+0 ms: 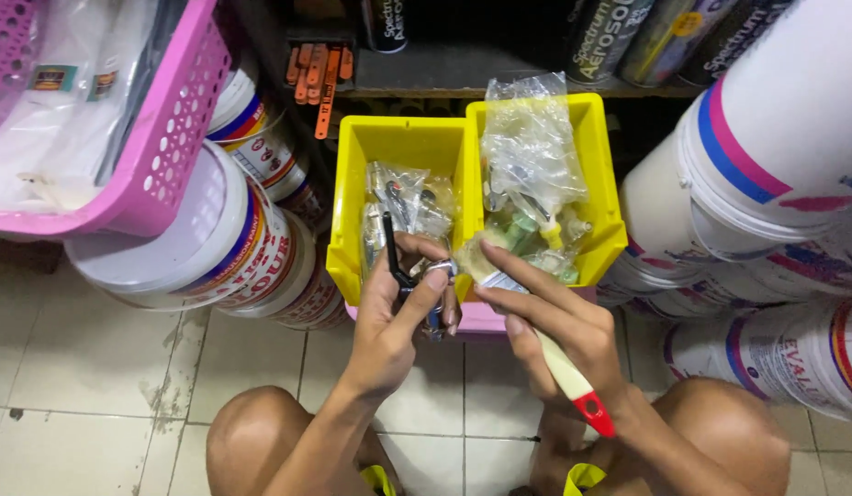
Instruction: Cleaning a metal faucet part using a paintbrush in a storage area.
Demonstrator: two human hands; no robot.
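Right now my left hand [398,303] is curled shut around a small metal fitting [437,272] with a thin black piece [390,243] sticking up past my fingers. My right hand [554,317] is closed on a paintbrush [545,344], its cream handle with a red tip running back toward my wrist and the bristles pointing at my left hand, nearly touching the fitting. Just beyond both hands sit two yellow bins [353,211] side by side, stuffed with clear plastic bags of small parts [532,156]. White paint buckets [215,248] lie stacked on either side, and a pink basket [169,138] is up to my left.
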